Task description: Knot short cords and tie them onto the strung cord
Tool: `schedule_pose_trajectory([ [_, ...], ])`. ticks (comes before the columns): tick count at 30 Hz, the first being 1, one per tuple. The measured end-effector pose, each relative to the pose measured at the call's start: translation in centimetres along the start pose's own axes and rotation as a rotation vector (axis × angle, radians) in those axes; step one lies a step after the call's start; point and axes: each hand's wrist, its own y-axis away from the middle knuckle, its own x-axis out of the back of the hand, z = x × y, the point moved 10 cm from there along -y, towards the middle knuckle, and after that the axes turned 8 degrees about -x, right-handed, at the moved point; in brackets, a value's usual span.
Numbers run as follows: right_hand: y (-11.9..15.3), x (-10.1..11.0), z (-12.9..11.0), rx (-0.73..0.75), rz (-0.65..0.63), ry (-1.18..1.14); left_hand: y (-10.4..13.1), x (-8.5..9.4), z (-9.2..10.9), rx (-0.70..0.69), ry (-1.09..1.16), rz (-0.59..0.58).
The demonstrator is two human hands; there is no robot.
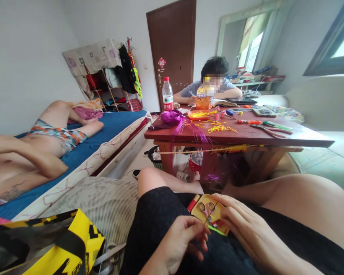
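Note:
On my lap, over dark cloth, lies a small yellow tray (221, 201) holding small scissors (207, 208) with pinkish handles and a small red piece (217, 223). A bright green strip (216, 229) crosses its near edge. My left hand (186, 235) is at the tray's near left, thumb and forefinger pinched at a thin dark sliver too small to name. My right hand (242, 221) rests over the tray's right side with its fingers stretched out, hiding part of the tray. A red and yellow stick-like item (193, 203) touches the tray's left edge.
Ahead stands a red-brown table (177, 133) with purple strands (172, 118), yellow twisted bits (218, 126), pliers (271, 131) and a water bottle (167, 95). A person (218, 68) sits behind it. Another person lies on the bed (117, 124) at left. A yellow-black bag (74, 244) is near left.

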Motion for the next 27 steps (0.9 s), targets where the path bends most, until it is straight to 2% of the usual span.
schedule_pose_trajectory([
  [4, 0.2, -0.6, -0.3, 0.037, -0.094, 0.104, -0.2, 0.3, 0.0, 0.027, -0.051, 0.028],
  [10, -0.7, -1.0, -2.0, 0.159, -0.212, 0.232, -0.6, -0.8, 0.3, 0.029, 0.011, -0.092],
  [21, -1.1, -1.9, -2.2, 0.202, -0.167, 0.382, -0.3, -1.2, 0.1, 0.064, 0.05, -0.102],
  [25, -1.2, -2.2, -2.0, 0.183, -0.165, 0.386, -0.2, -1.3, 0.2, 0.052, 0.059, -0.095],
  [27, -1.1, -1.8, -2.2, 0.181, -0.123, 0.36, -0.2, -1.5, 0.4, 0.026, 0.075, -0.094],
])
